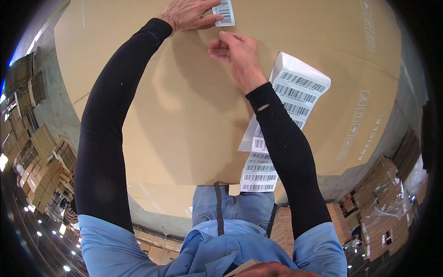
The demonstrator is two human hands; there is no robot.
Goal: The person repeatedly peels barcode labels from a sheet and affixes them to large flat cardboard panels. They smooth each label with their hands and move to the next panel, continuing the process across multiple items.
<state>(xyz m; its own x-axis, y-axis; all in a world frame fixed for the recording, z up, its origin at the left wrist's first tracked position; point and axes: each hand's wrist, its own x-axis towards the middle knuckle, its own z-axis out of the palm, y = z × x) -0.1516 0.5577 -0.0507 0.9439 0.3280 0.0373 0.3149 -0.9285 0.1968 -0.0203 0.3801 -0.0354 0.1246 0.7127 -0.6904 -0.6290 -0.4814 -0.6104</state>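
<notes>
A white barcode label (226, 14) lies on the large brown cardboard box (184, 134) at the far side. My left hand (191, 14) rests flat beside it, fingers stretched onto the label's left part; some fingertips run out of the picture's top. Just nearer, my right hand (239, 54) hovers over the cardboard with its fingers curled in, and I see nothing in them. A long strip of white barcode labels (295, 94) lies on the box to the right, its far end curling up. My right forearm covers part of the strip, whose near end hangs over the box's edge.
White printed symbols (354, 127) mark the box's right side. Stacked flat cardboard (34, 171) stands on the left beyond the box, and a wrapped cardboard stack (385, 212) at the lower right. Grey concrete floor (55, 99) shows around the box.
</notes>
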